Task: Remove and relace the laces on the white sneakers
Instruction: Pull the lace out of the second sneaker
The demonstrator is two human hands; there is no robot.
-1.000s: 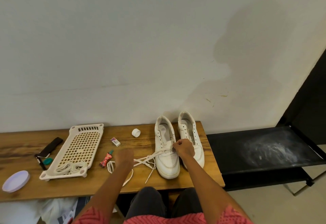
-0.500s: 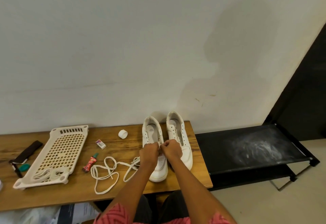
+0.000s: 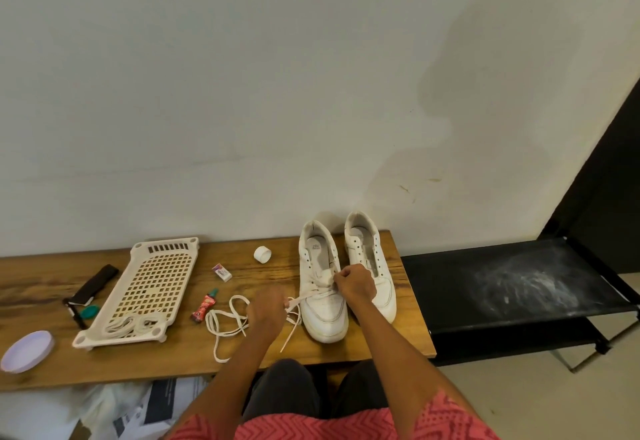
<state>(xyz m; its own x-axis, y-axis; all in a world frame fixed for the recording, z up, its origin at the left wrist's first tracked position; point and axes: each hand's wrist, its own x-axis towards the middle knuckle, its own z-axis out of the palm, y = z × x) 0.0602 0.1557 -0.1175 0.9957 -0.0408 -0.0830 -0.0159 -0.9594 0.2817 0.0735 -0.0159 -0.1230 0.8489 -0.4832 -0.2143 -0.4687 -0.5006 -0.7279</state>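
Two white sneakers stand side by side at the right end of the wooden table [image 3: 311, 353]. The left sneaker [image 3: 323, 304] has a white lace [image 3: 228, 322] crossing its lowest eyelets, and the rest of the lace lies in loops on the table to its left. My left hand [image 3: 266, 311], blurred, pinches the lace just left of the shoe. At the eyelets, my right hand [image 3: 355, 283] pinches the lace over the shoe's tongue. The right sneaker [image 3: 369, 259] has bare eyelets. A second lace [image 3: 130, 324] lies coiled in the white perforated tray [image 3: 152, 280].
A small red tube [image 3: 204, 307], an eraser-like packet [image 3: 222, 272] and a white cap [image 3: 262, 254] lie between tray and shoes. At the far left are a black strip [image 3: 93, 283], a green object [image 3: 89, 311] and a lilac lid [image 3: 26, 350]. A black shelf [image 3: 519, 287] adjoins the table's right end.
My left hand has left the eyelets beside my right hand and moved down-left, drawing the lace out sideways. My right hand stays at the shoe's eyelets.
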